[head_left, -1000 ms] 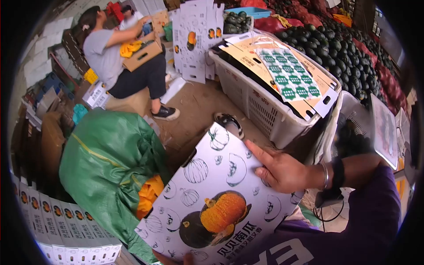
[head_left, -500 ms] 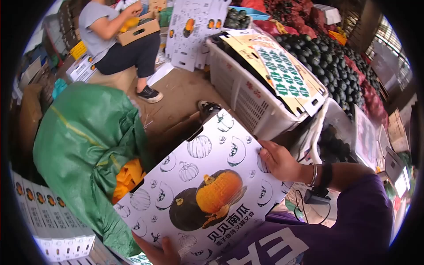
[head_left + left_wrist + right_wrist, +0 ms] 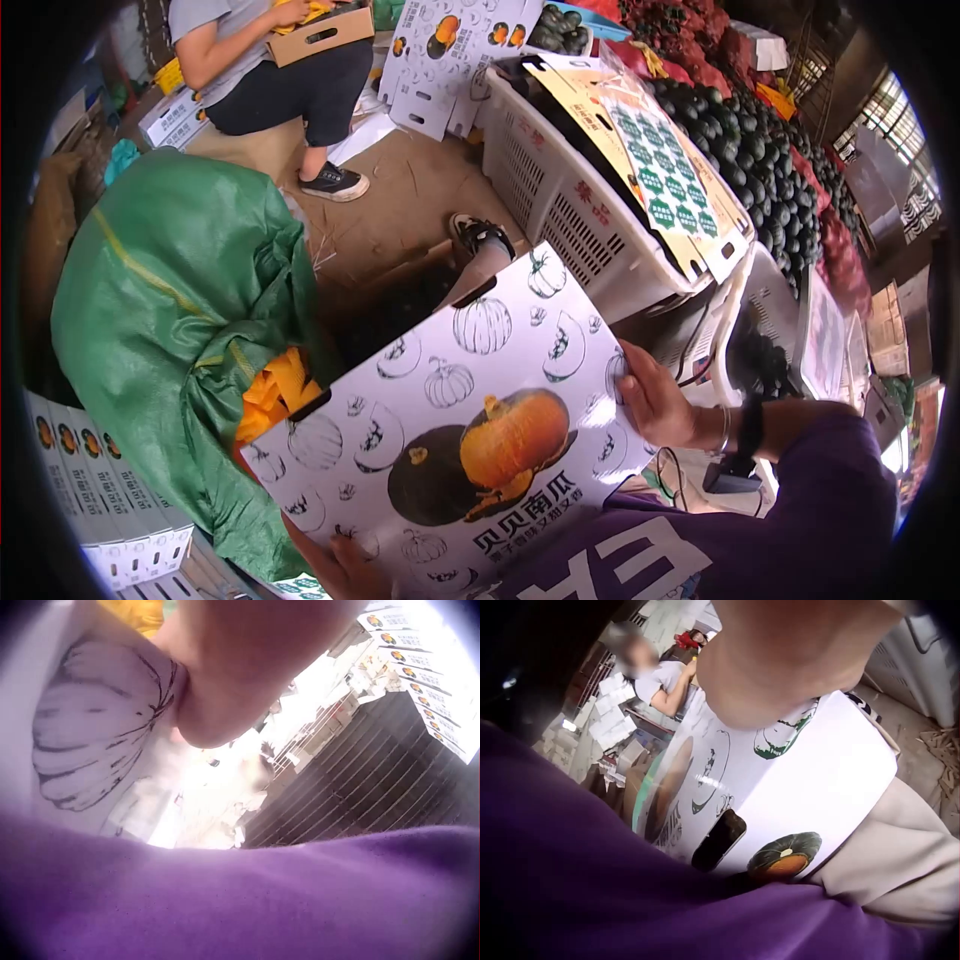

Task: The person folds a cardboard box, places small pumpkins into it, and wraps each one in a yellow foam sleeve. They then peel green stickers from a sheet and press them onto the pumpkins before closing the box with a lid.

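A white cardboard box [image 3: 440, 385] printed with pumpkins lies tilted in front of my purple shirt in the head view. My right hand [image 3: 655, 400] grips its right edge, with the thumb over the printed top. At the lower left edge my left hand [image 3: 345, 568] holds the box, partly cut off by the frame. The left wrist view has a drawn pumpkin on the box [image 3: 97, 720] beside my hand [image 3: 232, 667]. In the right wrist view the box's side [image 3: 825, 795] shows a dark handle slot below my hand [image 3: 787, 667].
Left of the box stands a green sack [image 3: 180, 270] with orange cloth-like pieces [image 3: 275, 395] at its opening. A white crate [image 3: 560, 200] bears flat cardboard and a sticker sheet [image 3: 665, 170]. Dark green pumpkins [image 3: 740, 150] are heaped behind. A seated person [image 3: 290, 100] holds an open box.
My right hand has slid from the printed top to the box's right edge. More of my left hand shows at the lower left. The head view has shifted, and the sack sits further left.
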Motion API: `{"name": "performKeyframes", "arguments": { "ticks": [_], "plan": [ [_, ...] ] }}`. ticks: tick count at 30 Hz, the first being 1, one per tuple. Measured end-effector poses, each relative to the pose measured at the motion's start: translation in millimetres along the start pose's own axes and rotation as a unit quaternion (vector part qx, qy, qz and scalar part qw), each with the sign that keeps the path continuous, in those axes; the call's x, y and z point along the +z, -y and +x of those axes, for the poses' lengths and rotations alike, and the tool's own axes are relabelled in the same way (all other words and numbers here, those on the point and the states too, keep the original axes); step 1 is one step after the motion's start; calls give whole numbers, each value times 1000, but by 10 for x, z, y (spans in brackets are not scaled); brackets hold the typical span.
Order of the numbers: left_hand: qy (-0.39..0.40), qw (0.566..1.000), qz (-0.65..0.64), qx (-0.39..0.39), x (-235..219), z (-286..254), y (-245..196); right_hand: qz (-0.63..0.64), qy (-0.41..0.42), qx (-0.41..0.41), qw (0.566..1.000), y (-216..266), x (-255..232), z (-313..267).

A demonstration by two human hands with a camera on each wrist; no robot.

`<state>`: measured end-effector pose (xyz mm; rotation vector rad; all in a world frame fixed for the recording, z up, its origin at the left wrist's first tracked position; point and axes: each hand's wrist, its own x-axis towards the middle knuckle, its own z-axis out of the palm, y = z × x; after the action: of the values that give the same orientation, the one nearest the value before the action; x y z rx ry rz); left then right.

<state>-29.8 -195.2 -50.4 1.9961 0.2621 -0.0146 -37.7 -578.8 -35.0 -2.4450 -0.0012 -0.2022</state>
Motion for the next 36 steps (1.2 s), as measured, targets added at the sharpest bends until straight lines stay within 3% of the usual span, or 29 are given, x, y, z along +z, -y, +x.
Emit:
{"name": "performKeyframes", "arguments": {
  "ticks": [1, 2, 4, 5, 6, 7, 10, 12, 14, 16, 18, 20, 22, 25, 27, 28, 29, 30, 32, 33, 34, 35, 36],
  "plan": [
    [1, 1000, -24, 6, -5, 7, -7, -27, 5, -5, 1000, 11, -40, -50],
    [-6, 999, 38, 0, -9, -96, 35, -35, 6, 11, 999, -9, -40, -124],
    [-14, 998, 62, -2, -28, -146, 47, 128, 25, 136, 982, -100, -60, -212],
    [-19, 997, 70, 6, -52, -156, 45, 199, 128, 257, 937, -102, -138, -233],
    [-23, 997, 73, 13, -65, -176, 61, 273, 222, 360, 864, -118, -219, -211],
    [-24, 996, 79, 21, -78, -173, 74, 276, 203, 372, 863, -137, -245, -242],
    [-33, 994, 92, 49, -130, -175, 119, 432, 383, 181, 796, -200, -240, -266],
    [-44, 991, 102, 70, -161, -197, 152, 438, 363, 167, 805, -130, -230, -277],
    [-50, 989, 108, 86, -141, -196, 160, 522, 317, 169, 774, -234, -145, -374],
    [-59, 987, 118, 96, -141, -200, 207, 539, 302, 141, 774, -312, -88, -398],
    [-65, 984, 129, 106, -147, -196, 240, 476, 290, 105, 824, -322, -123, -362],
    [-75, 980, 137, 120, -144, -195, 289, 504, 262, 95, 817, -305, -139, -348],
    [-86, 976, 150, 134, -140, -203, 354, 522, 252, 175, 796, -394, -119, -415],
    [-100, 964, 184, 163, -187, -155, 498, 541, 254, 163, 785, -467, -126, -442],
    [-73, 938, 203, 270, -248, -54, 798, 549, 262, 126, 784, -484, -163, -442],
    [73, 768, 114, 626, -240, 192, 844, 552, 255, 119, 785, -487, -83, -426],
    [-14, 904, 189, 382, -281, 2, 916, 538, 245, 111, 799, -553, -25, -445],
    [-104, 958, 244, 105, -233, -144, 831, 523, 235, 103, 813, -576, -61, -416],
    [-78, 954, 240, 159, -166, -272, 442, 514, 234, 89, 820, -581, -161, -468],
    [-76, 871, 406, 267, 8, -438, -80, 514, 230, 99, 820, -577, -151, -481],
    [-71, 750, 553, 357, 218, -516, -447, 513, 232, 111, 819, -569, -128, -499],
    [-72, 747, 561, 350, 421, -507, -584, 514, 224, 105, 821, -566, -105, -534],
    [32, 722, 521, 454, 620, -493, -667, 520, 231, 103, 816, -591, -59, -549]
  ]
}}
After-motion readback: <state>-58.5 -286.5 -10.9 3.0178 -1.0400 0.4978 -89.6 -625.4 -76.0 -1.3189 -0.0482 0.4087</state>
